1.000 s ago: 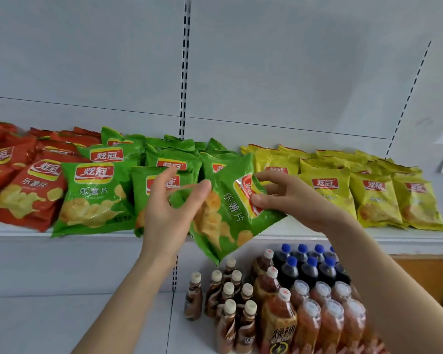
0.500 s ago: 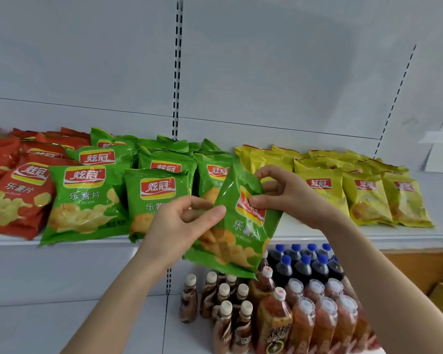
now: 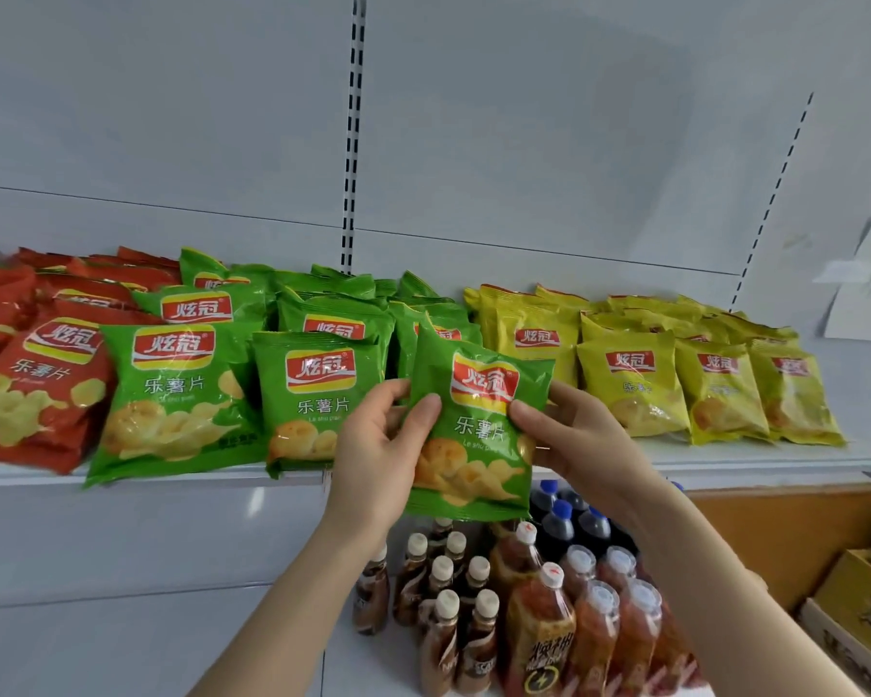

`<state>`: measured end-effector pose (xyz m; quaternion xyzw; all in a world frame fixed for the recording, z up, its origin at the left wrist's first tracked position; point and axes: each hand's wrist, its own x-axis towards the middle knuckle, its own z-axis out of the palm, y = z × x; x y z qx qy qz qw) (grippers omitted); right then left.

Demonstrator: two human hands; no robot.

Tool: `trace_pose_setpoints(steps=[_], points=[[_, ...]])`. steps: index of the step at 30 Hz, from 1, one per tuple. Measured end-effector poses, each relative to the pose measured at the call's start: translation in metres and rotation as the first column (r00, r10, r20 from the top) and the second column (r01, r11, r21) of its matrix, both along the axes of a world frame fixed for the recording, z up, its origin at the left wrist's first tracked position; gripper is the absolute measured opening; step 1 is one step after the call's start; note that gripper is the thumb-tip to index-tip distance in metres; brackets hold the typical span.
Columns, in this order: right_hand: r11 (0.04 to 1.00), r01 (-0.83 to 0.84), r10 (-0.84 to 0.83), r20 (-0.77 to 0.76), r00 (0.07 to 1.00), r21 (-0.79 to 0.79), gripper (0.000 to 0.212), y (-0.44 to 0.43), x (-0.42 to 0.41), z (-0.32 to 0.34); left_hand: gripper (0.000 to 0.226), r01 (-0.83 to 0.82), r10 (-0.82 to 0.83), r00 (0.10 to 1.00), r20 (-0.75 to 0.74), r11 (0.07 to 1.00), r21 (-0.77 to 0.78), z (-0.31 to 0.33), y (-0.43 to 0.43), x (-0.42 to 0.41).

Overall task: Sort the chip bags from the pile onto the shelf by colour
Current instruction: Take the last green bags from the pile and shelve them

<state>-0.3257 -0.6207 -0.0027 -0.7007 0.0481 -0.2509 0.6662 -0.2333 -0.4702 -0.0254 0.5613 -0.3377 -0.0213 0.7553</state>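
I hold a green chip bag point(image 3: 478, 425) upright in front of the white shelf point(image 3: 725, 462), label facing me. My left hand point(image 3: 378, 455) grips its left edge and my right hand point(image 3: 569, 435) grips its right edge. The bag's lower part hangs past the shelf's front lip. On the shelf lie red bags point(image 3: 36, 374) at the left, green bags point(image 3: 182, 389) in the middle and yellow bags point(image 3: 675, 374) at the right. The held bag sits at the right end of the green group, next to the yellow ones.
Below the shelf stand several small brown bottles point(image 3: 443, 596), orange drink bottles point(image 3: 599, 626) and dark blue-capped bottles point(image 3: 564, 520). Cardboard boxes point(image 3: 856, 596) are at the lower right. A paper sheet point(image 3: 866, 284) hangs on the right wall.
The green bag has been turned from tilted sideways to upright with its label facing me. Both hands shifted to its side edges and brought it close to the green group.
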Motion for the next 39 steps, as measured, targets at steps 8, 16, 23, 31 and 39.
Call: trace_pose_setpoints(steps=[8, 16, 23, 31, 39], points=[[0.918, 0.396, -0.393, 0.108, 0.913, -0.009, 0.01, -0.031, 0.007, 0.029, 0.026, -0.223, 0.173, 0.864, 0.474, 0.973, 0.052, -0.013, 0.007, 0.006], [0.895, 0.351, -0.375, -0.037, 0.926, -0.274, 0.041, -0.039, 0.062, 0.02, 0.034, -0.495, 0.181, 0.602, 0.778, 0.849, 0.186, -0.026, -0.015, 0.015], [0.83, 0.344, -0.382, 0.002, 0.924, -0.438, 0.02, -0.04, 0.081, -0.009, 0.059, -0.555, -0.09, 0.622, 0.778, 0.65, 0.519, -0.015, -0.055, 0.034], [0.921, 0.382, -0.387, -0.065, 0.92, -0.084, 0.009, -0.059, 0.111, 0.012, 0.081, -0.57, -0.135, 0.64, 0.757, 0.578, 0.585, -0.01, -0.066, 0.036], [0.874, 0.373, -0.406, -0.044, 0.913, -0.312, 0.048, -0.071, 0.109, 0.012, 0.074, -0.578, -0.143, 0.623, 0.769, 0.579, 0.576, -0.02, -0.071, 0.044]])
